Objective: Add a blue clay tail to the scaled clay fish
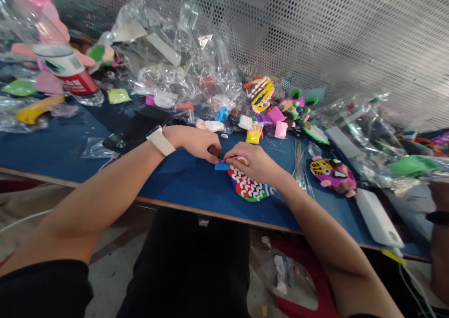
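A clay piece [249,188] lies flat near the table's front edge, with rows of white curved strips over red, purple and green. My right hand [253,162] is closed on a thin pink stick [229,158] and covers the upper part of the piece. The stick's tip points left, toward my other fingers. My left hand [199,142], wearing a white-strapped watch [160,139], has thumb and fingers curled together beside a bit of blue clay [221,167] at the piece's left end. Whatever sits between those left fingertips is too small to make out.
Small clay packs, including a yellow one [254,134], lie beyond my hands. Crumpled clear bags [196,61] pile along the perforated metal panel [315,32]. A bottle [75,75] stands left; a clay animal face [333,174] and white power bank [379,217] lie right. Another person's arm [440,248] shows there.
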Motion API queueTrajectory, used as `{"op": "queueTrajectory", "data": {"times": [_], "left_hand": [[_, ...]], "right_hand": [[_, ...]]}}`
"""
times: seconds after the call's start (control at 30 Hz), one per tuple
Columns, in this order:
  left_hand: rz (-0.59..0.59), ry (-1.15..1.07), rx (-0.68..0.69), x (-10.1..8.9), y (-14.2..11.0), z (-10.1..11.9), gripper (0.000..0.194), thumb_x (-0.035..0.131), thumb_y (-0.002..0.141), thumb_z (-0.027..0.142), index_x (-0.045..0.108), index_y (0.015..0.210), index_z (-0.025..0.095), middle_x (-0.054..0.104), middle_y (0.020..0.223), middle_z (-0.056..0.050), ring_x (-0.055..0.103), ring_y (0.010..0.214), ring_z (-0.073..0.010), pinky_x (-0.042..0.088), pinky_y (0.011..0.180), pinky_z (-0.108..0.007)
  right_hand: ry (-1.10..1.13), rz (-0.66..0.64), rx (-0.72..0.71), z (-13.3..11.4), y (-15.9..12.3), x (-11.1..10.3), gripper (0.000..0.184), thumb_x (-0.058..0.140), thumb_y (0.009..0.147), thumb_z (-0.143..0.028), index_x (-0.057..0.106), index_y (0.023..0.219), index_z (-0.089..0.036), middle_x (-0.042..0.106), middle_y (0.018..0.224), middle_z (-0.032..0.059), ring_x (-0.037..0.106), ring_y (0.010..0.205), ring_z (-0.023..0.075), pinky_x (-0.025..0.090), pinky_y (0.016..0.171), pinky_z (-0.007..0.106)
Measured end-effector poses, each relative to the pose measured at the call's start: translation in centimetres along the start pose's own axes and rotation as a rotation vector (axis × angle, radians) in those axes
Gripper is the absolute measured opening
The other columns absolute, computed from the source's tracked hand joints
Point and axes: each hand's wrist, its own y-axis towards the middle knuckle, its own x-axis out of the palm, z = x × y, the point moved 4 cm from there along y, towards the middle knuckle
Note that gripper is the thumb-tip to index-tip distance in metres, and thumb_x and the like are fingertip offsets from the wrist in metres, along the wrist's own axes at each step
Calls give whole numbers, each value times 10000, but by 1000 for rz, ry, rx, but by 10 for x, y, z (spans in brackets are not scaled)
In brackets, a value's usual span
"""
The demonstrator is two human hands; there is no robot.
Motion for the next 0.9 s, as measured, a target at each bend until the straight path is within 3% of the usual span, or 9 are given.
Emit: {"op": "queueTrajectory", "data": {"times": [0.43,0.6,0.77,0.9], "left_hand": [[-3,-21,-25,0,0,-2,275,664,954,421,766,905,171,756,809,-52,617,690,-158,411,680,-276],[-16,-41,-14,-2,-2,-4,272,644,953,393,780,1010,165,781,932,-76,658,781,-180,452,742,-282],[40,-96,61,-3,-2,-3,450,787,836,375,709,1241,195,778,1064,-60,688,902,-193,466,761,-260],[63,-76,94,2,3,-2,448,831,815,450,722,1158,183,765,1040,-63,684,885,-192,470,757,-264]], "right_hand": [[-35,-11,9,0,0,-1,212,574,1115,-297,739,1022,-203,771,962,74,670,874,225,506,812,369],[-42,-13,23,1,-1,-1,210,574,1114,-300,728,1007,-206,764,953,74,666,870,221,499,814,361],[-49,-12,16,3,-1,-1,217,574,1113,-298,728,1001,-194,755,934,75,667,862,225,493,817,365],[-56,-16,23,4,-1,0,216,572,1112,-299,723,1000,-194,745,931,75,669,876,227,497,824,363]]}}
